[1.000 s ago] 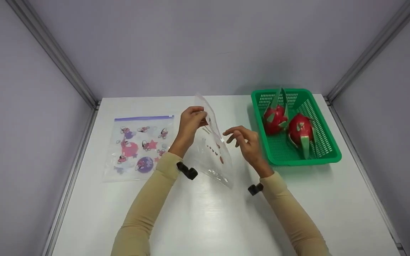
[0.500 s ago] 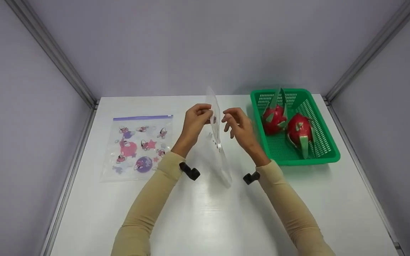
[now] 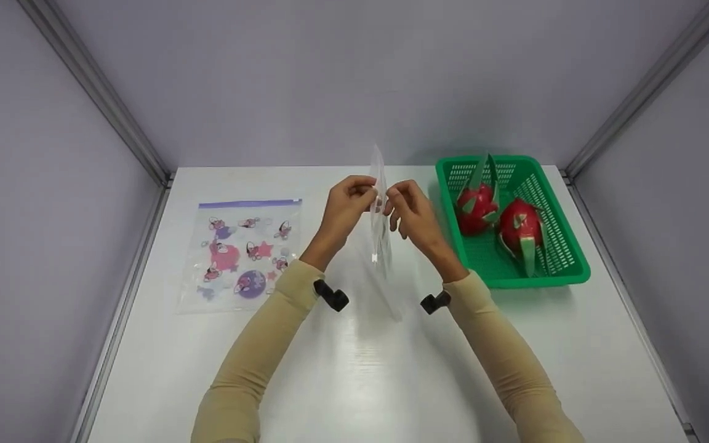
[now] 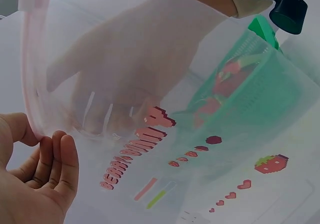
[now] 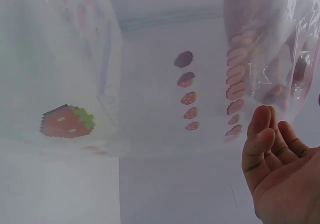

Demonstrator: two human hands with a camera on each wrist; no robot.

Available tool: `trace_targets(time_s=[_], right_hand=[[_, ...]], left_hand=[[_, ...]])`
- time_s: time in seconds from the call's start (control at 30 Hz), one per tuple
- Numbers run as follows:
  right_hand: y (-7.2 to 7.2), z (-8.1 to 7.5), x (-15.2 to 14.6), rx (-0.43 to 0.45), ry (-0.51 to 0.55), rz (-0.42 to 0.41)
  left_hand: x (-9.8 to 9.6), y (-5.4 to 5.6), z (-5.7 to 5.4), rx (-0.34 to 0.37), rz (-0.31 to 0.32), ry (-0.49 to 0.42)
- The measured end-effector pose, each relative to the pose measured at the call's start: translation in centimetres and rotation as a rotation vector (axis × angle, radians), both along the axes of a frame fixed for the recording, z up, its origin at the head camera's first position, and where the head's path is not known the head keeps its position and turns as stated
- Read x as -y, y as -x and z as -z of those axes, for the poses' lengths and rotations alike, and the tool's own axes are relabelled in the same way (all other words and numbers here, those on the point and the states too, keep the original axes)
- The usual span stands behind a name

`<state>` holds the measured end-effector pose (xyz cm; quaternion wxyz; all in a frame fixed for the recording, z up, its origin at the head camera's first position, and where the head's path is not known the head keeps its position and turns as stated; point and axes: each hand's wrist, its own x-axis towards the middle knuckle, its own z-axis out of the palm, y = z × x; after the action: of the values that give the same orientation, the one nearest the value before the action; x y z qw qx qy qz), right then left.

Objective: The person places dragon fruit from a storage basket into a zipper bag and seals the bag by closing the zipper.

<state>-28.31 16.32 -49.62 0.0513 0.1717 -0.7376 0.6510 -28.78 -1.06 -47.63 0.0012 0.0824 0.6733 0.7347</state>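
A clear zip bag [image 3: 379,237] with strawberry prints stands nearly edge-on between both hands. My left hand [image 3: 343,208] pinches its pink zip edge [image 4: 31,83] between thumb and fingers. On the other side of the film, my right hand [image 3: 416,216] has its fingertips at the bag, close to the zip. Seen through the film in the left wrist view, the right thumb and fingers stand apart. Whether they touch the plastic is unclear. A strawberry print [image 5: 67,121] shows on the bag in the right wrist view.
Flat on the white table [image 3: 330,381], to the left, lies a second clear bag [image 3: 240,252] with a purple zip and cartoon prints. At the right stands a green basket [image 3: 579,258] holding two red dragon fruits [image 3: 477,209]. Grey walls enclose the table's back and sides.
The bag has turned from slanted to nearly edge-on. My left hand has shifted slightly right, still pinching it. The right hand has moved up and left, closer to the zip edge.
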Motion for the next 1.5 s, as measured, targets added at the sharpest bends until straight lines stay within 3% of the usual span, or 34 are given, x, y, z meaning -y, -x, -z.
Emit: trace_targets(time_s=[0.33, 0.53, 0.8, 1.07, 1.3, 1.5], right_hand=[[0.0, 0.0, 0.2, 0.034, -0.026, 0.007], [-0.2, -0.1, 0.2, 0.039, 0.010, 0.035], [-0.6, 0.2, 0.5, 0.014, -0.044, 0.132], [-0.6, 0.4, 0.8, -0.056, -0.051, 0.153], [-0.8, 0.6, 0.7, -0.134, -0.083, 0.165], [-0.7, 0.8, 0.6, -0.148, -0.097, 0.152]], left_hand=[[-0.2, -0.4, -0.2, -0.024, 0.059, 0.059], [-0.3, -0.5, 0.1, -0.004, 0.070, 0.047], [-0.7, -0.5, 0.2, 0.013, 0.102, 0.049], [-1.0, -0.4, 0.3, 0.052, 0.121, -0.014], [-1.1, -0.4, 0.3, 0.080, 0.116, 0.064], [-1.1, -0.4, 0.5, 0.071, 0.085, 0.133]])
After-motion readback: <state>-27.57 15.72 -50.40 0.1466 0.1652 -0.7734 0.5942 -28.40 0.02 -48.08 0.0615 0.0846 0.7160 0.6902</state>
